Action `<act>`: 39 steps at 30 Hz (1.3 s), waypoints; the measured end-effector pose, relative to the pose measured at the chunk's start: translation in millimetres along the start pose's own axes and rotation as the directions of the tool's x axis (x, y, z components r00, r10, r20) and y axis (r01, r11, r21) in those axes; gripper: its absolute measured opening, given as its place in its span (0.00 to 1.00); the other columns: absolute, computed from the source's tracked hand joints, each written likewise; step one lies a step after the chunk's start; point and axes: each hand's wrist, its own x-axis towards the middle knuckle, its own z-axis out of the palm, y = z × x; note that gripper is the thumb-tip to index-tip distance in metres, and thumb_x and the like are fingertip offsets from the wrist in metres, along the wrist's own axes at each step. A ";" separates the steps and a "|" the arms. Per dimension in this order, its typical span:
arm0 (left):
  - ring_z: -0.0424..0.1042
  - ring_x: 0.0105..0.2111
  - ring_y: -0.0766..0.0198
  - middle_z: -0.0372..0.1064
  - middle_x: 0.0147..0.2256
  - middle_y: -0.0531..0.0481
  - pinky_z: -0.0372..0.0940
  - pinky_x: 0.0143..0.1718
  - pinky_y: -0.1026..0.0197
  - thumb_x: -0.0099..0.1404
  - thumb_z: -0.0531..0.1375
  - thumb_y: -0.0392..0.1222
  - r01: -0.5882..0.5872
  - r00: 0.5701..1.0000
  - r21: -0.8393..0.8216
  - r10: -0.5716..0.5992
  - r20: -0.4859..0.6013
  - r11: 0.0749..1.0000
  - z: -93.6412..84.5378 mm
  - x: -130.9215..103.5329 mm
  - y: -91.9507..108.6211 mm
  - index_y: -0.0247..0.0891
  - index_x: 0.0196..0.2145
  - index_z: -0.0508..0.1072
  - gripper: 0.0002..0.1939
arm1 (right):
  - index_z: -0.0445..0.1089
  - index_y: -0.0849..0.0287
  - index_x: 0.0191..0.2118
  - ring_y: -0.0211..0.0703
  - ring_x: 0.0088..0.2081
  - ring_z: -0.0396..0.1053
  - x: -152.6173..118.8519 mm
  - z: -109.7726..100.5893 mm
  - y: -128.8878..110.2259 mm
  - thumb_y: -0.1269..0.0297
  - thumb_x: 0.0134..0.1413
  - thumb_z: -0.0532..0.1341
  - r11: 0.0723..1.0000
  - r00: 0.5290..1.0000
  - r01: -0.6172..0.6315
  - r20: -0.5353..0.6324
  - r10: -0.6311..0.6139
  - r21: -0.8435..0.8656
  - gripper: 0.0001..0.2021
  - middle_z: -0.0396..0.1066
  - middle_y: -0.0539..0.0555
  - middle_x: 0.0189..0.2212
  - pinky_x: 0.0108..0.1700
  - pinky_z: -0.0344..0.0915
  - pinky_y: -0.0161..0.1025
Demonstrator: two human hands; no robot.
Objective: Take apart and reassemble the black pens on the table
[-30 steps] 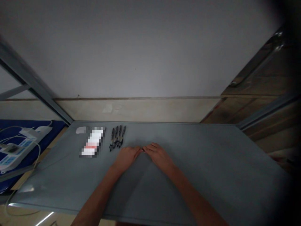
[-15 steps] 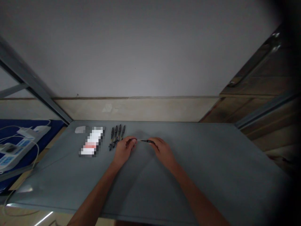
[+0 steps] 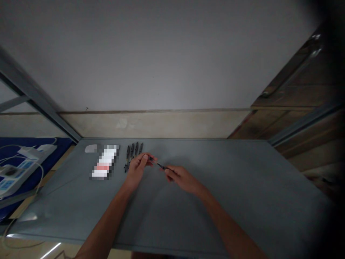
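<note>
A grey table (image 3: 242, 187) with a smooth, slightly glossy top is spread across the near half of the scene, its far edge set close to a wall (image 3: 151, 64). The wall is coloured plain grey above and is crossed low down by a paler band (image 3: 175, 124), on which a lighter patch is seen toward the left. The table is flanked by a grey left post (image 3: 58, 120) and a grey right post (image 3: 296, 126), and beyond the latter brown wooden boards (image 3: 283, 127) are partly lost in shadow. Above the middle of the table, a slim dark pen (image 3: 161, 166) is held aslant between the two hands: its far left end is gripped by the closed fingers of the left hand (image 3: 138, 168), its near right end by those of the right hand (image 3: 182, 178), and a thin stretch is left exposed between them. Just beyond the left hand, four dark pens (image 3: 132, 149) are laid side by side, their near ends partly covered by it. Farther left, a pixelated rectangular item (image 3: 105, 163) and a small whitish object (image 3: 91, 148) are placed. Past the table's left edge, a white power strip (image 3: 20, 171) with cables is rested on a blue surface (image 3: 64, 145).
</note>
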 end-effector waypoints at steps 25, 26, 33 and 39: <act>0.76 0.34 0.61 0.75 0.31 0.48 0.69 0.44 0.54 0.61 0.60 0.55 0.110 0.971 -0.221 -0.153 -0.185 0.969 13.4 -5.8 -2.8 0.34 0.34 0.73 0.18 | 0.63 0.59 0.23 0.35 0.22 0.56 1.4 25.5 -8.8 0.62 0.61 0.54 0.963 0.976 0.013 -0.204 -0.071 -0.270 0.16 0.57 0.46 0.18 0.26 0.48 0.33; 0.76 0.34 0.60 0.75 0.31 0.47 0.70 0.44 0.53 0.61 0.60 0.55 0.114 0.967 -0.224 -0.159 -0.198 0.968 13.8 -5.6 -4.0 0.34 0.34 0.73 0.18 | 0.66 0.59 0.24 0.36 0.22 0.58 1.6 26.2 -8.3 0.62 0.61 0.54 0.954 0.969 0.010 -0.233 -0.084 -0.301 0.14 0.60 0.47 0.19 0.26 0.50 0.33; 0.76 0.35 0.57 0.76 0.36 0.43 0.72 0.33 0.57 0.61 0.59 0.57 0.194 0.954 -0.136 -0.219 -0.202 0.972 12.3 -4.9 -6.3 0.34 0.39 0.75 0.22 | 0.71 0.58 0.32 0.39 0.24 0.63 2.0 14.5 -9.3 0.56 0.62 0.53 0.930 0.932 -0.040 -0.349 -0.097 -0.366 0.15 0.68 0.50 0.23 0.28 0.54 0.34; 0.76 0.35 0.56 0.76 0.36 0.44 0.72 0.33 0.57 0.61 0.59 0.57 0.198 0.964 -0.133 -0.218 -0.155 0.971 12.9 -5.8 -6.8 0.34 0.40 0.75 0.22 | 0.72 0.60 0.28 0.36 0.22 0.59 2.3 0.1 -8.9 0.55 0.62 0.53 0.958 0.929 -0.081 -0.370 -0.028 -0.276 0.18 0.62 0.47 0.18 0.25 0.51 0.33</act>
